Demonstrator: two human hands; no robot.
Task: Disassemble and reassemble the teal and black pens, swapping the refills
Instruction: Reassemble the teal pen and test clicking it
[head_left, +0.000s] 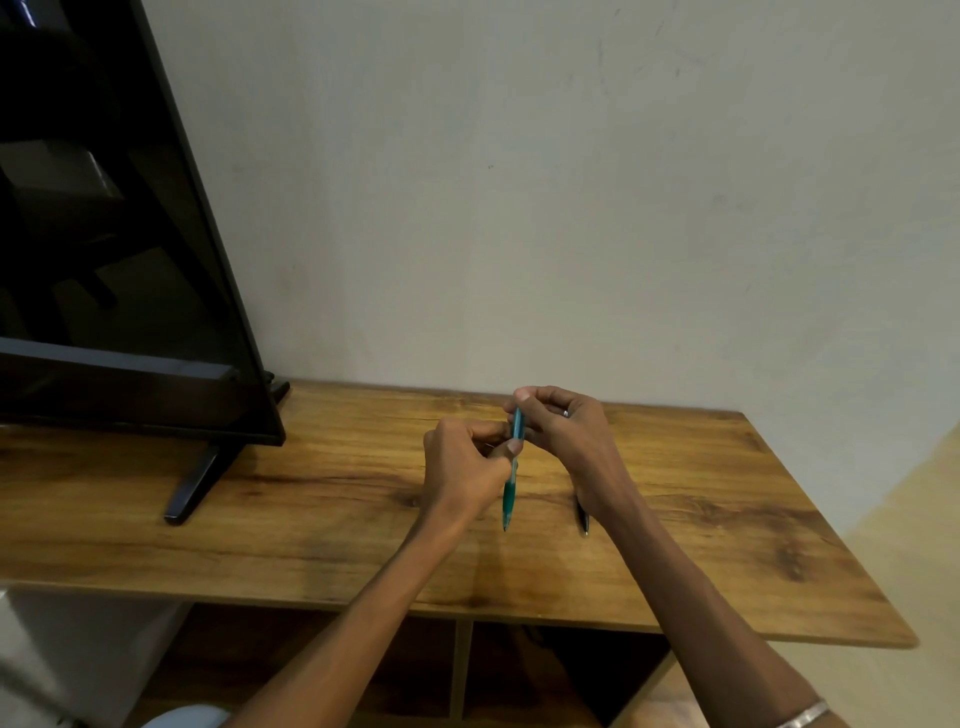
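At frame centre, above the wooden desk (311, 499), the left hand (462, 467) and right hand (563, 431) both pinch the slim teal plastic pen (511, 478) with curled fingers (524, 396), tip pointing down. A black pen (583, 517) lies on the desk, partly hidden under the right wrist.

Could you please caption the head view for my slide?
Both hands, left and right, grip the teal pen above the wooden table; black pen lies beside.

A translucent teal plastic pen (511, 475) catches light above a warm brown wood-grain tabletop (322, 499) with a smooth, low-sheen finish. Beside it, a glossy black television screen (104, 234) mirrors the room. The pale plaster wall (571, 208) looks matt and scuffed.
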